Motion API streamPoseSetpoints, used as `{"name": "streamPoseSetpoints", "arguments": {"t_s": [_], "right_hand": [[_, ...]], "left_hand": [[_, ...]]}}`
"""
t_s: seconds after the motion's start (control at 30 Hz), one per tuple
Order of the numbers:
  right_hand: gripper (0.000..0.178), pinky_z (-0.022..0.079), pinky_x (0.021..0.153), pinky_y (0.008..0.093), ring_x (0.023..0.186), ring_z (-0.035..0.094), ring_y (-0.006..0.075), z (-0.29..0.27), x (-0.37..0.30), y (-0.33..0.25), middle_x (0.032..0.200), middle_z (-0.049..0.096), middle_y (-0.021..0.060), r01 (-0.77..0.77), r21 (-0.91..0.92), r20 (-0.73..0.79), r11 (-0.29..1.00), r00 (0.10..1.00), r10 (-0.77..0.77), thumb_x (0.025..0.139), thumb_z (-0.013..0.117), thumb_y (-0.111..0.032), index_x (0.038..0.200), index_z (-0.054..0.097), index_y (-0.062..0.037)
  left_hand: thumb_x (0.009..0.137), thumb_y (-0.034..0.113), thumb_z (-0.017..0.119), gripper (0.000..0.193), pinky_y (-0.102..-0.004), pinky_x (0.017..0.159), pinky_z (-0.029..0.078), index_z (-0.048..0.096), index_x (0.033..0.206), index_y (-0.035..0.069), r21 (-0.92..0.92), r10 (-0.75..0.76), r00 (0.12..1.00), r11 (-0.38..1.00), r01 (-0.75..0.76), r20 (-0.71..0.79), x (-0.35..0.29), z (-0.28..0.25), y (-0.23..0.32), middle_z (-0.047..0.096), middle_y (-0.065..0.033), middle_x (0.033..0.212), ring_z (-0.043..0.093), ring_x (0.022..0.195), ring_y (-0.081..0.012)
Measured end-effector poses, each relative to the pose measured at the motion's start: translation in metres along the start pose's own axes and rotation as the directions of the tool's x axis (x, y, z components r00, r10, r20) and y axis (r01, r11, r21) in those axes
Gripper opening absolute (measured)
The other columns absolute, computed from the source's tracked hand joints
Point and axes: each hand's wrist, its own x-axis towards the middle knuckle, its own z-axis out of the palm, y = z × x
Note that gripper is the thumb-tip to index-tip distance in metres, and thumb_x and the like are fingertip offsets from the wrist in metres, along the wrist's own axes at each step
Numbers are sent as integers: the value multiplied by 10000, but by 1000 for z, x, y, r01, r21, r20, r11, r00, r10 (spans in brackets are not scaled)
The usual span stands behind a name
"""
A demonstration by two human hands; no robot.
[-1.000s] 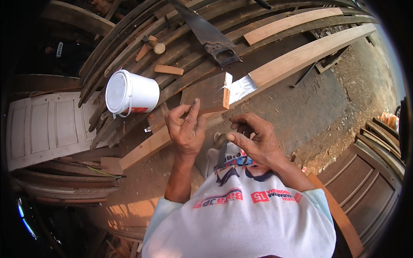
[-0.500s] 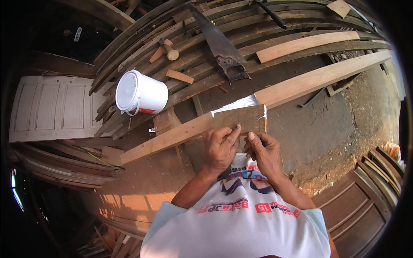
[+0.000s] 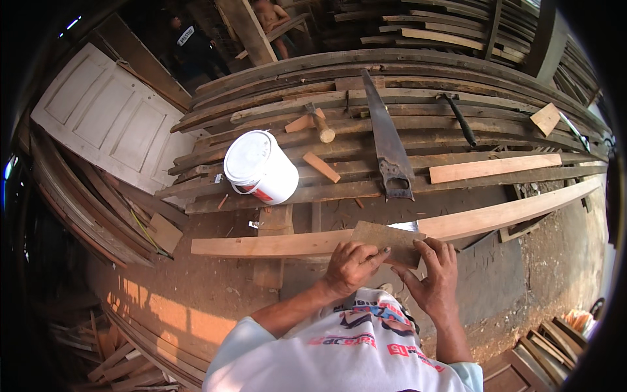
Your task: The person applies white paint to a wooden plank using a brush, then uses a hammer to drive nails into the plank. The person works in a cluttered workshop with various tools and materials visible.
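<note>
A long pale wooden beam lies crosswise in front of me. Near its middle is a white-coated stretch. Over this part I hold a short, flat brown wooden piece, tilted down to the right. My left hand is closed on its lower left side, thumb along the near edge. At the other end my right hand pinches the right corner, fingers at the far side and thumb below. The piece hides part of the beam behind it.
Beyond the beam, a stack of long planks holds a white lidded bucket, a handsaw, a wooden-handled hammer, a black-handled tool and wood offcuts. A white panelled door leans at left. Two people are at the back.
The view has tilted up, so more of the plank stack and background shows. The brown piece has turned, its right end dipping lower. My right hand has shifted from its lower edge to its right corner.
</note>
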Motion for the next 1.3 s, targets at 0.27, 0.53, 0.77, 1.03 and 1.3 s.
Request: {"name": "streamPoseSetpoints", "arguments": {"t_s": [0.27, 0.53, 0.77, 1.03, 1.3], "right_hand": [[452, 521, 735, 294, 852, 645, 121, 27, -20, -15, 892, 722, 75, -618, 516, 384, 593, 786, 484, 1003, 778, -397, 1092, 709, 41], [413, 567, 778, 377, 874, 725, 264, 38, -2, -14, 988, 737, 152, -550, 411, 614, 727, 756, 225, 974, 795, -330, 1174, 724, 24], [425, 578, 821, 469, 948, 738, 393, 18, 8, 47, 1081, 747, 184, -325, 338, 767, 883, 639, -59, 970, 781, -352, 1199, 736, 3], [459, 591, 729, 397, 803, 737, 277, -16, 8, 128, 974, 729, 171, -279, 463, 589, 841, 807, -56, 955, 816, -279, 1260, 681, 36], [494, 573, 725, 292, 832, 685, 140, 1, -7, 158, 1075, 752, 82, -806, 586, 810, 79, 584, -50, 1044, 739, -323, 1380, 632, 24]], "left_hand": [[686, 8, 892, 611, -383, 876, 485, 787, 1279, 109, -57, -84, 988, 995, 77, -129, 5, -28, -26, 665, -27, 1076, 621, 988, -221], [997, 156, 770, 347, -362, 974, 500, 715, 1298, -8, -693, -736, 676, 512, 508, -49, 9, -26, -33, 689, -85, 1171, 640, 1067, -203], [1073, 199, 675, 403, -335, 1091, 426, 622, 1398, -33, -927, -873, 484, 128, 352, 63, 26, -10, -8, 680, -71, 1299, 577, 1220, -151], [1083, 182, 645, 369, -370, 1107, 465, 559, 1404, 23, -944, -912, 409, 151, 295, -18, 53, 43, 67, 645, -68, 1328, 603, 1243, -159], [1089, 177, 622, 370, -392, 1066, 506, 473, 1404, 51, -965, -934, 354, 128, 231, -39, 97, 81, 114, 639, -102, 1305, 615, 1231, -187]]}}
